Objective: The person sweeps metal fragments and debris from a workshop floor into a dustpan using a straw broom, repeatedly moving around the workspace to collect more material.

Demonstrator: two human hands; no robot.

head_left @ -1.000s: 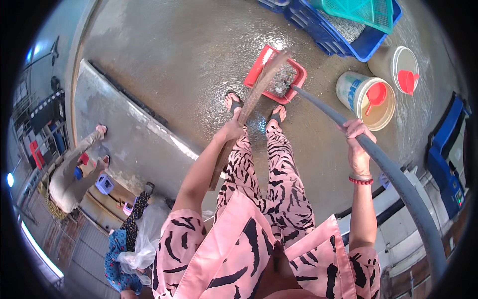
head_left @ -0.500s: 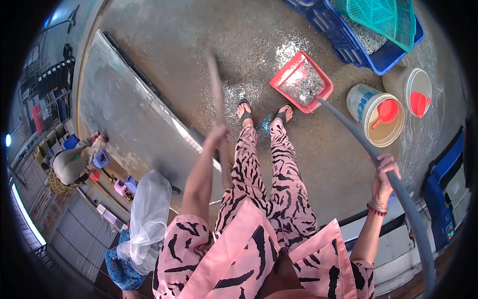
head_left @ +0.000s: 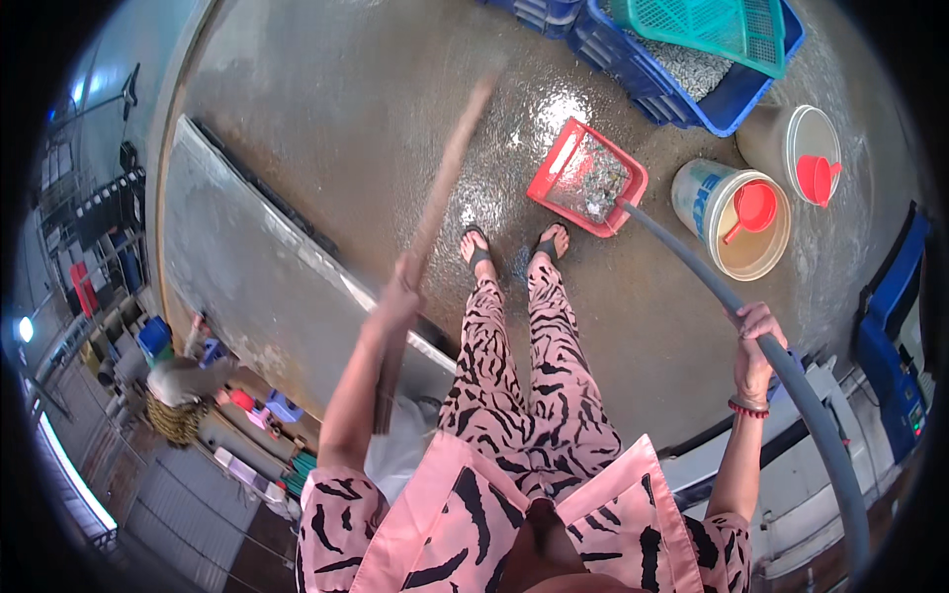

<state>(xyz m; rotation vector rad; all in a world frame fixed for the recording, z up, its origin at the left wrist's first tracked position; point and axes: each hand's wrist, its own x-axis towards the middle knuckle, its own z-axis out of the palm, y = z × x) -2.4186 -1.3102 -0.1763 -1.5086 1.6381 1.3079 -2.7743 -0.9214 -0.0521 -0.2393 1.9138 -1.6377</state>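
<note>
Blurrily, left fingers curled round a smeared brown stick, right fingers gripping a grey pole, near end cropped.

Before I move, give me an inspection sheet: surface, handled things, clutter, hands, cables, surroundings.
Surface: wet, shiny grey-brown concrete floor.
Handled things: long brown wooden stick, motion-blurred; red plastic dustpan on the floor, holding small mixed debris; long grey pole meeting the dustpan's edge.
Clutter: blue plastic crate of pale granular material, with a turquoise mesh basket over it; two round whitish buckets, each with a red plastic scoop.
Hands: left hand closed around the stick; right hand closed around the pole.
Cables: nothing seen clearly.
Surroundings: low grey slab and a bent-over person at left; blue machine at right.
</note>
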